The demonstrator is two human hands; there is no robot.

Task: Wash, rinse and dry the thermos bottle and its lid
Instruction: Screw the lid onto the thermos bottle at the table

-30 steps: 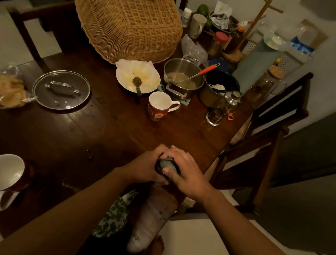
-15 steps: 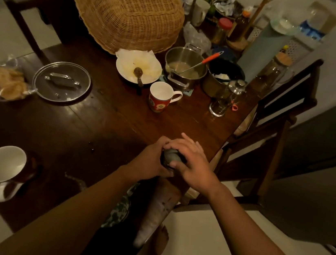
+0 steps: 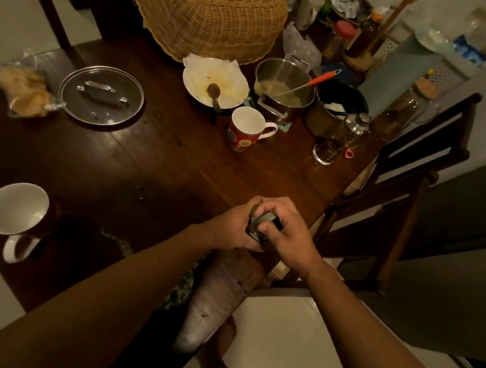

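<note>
Seen from above in dim light, 2 bare forearms reach to the lower centre of the frame, at the near right edge of a dark wooden table (image 3: pixel 151 165). The left hand (image 3: pixel 234 229) curls its fingers around the thermos bottle (image 3: pixel 252 231), almost hidden between both hands. The right hand (image 3: pixel 286 234) grips the bottle's lid (image 3: pixel 265 217) from above, fingers curled over it. Farther up the table stand a red patterned mug (image 3: pixel 244 130), a white plate (image 3: pixel 214 86) with a spoon, a steel pot (image 3: pixel 283 92) and a wicker food cover (image 3: pixel 204 7). A glass pot lid (image 3: pixel 101 95) lies at left, and a white mug (image 3: pixel 14 209) sits at lower left.
</note>
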